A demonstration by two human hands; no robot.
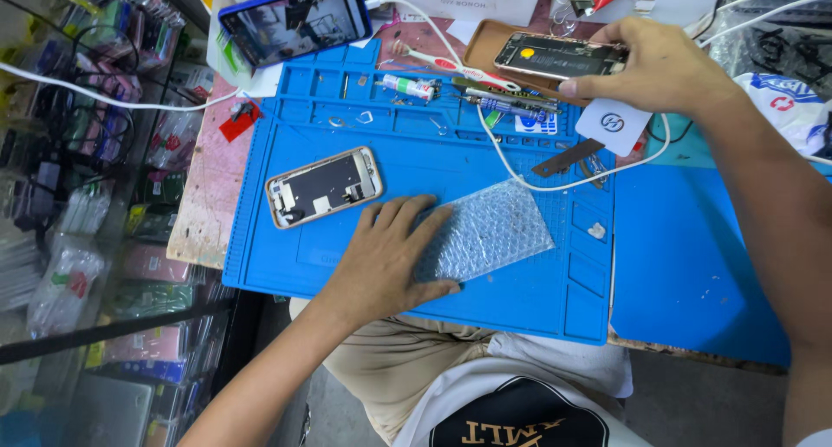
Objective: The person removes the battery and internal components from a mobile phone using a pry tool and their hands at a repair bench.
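**Two hands over a phone-repair mat, seen from the head camera**

Left fingers (407,217): spread flat and pressing palm-down, closed around nothing, on the near end of a clear bubble-wrap pouch (490,230) that lies near the centre of the ridged blue silicone work mat (520,300). Right fingers (598,83): curled over the right end of an opened rose-gold phone body with exposed black internals (555,57), pinching its edge; this body rests in a shallow brown tray (490,41) at 12 o'clock on the mat.

At 9 o'clock from the left hand (381,256), just beside the fingertips but apart from them, lies a second rose-gold phone frame, face-up with its metal shield showing (323,187). A white cable (555,185) loops across the mat between the two hands. Small tools and a glue tube (409,86) sit in the mat's upper compartments; a blue-cased phone with a lit screen (295,18) leans at 11 o'clock. The pink table (208,195) shows at the mat's left edge.

Risks, as judged: the right hand (659,65) holds the phone body only by one end, so a lift could tilt it and spill loose parts; the cable could snag on the wrist.

Pose: left forearm enters from 7 o'clock, wrist low; right forearm descends from 4 o'clock, reaching far forward, wrist bent inward.
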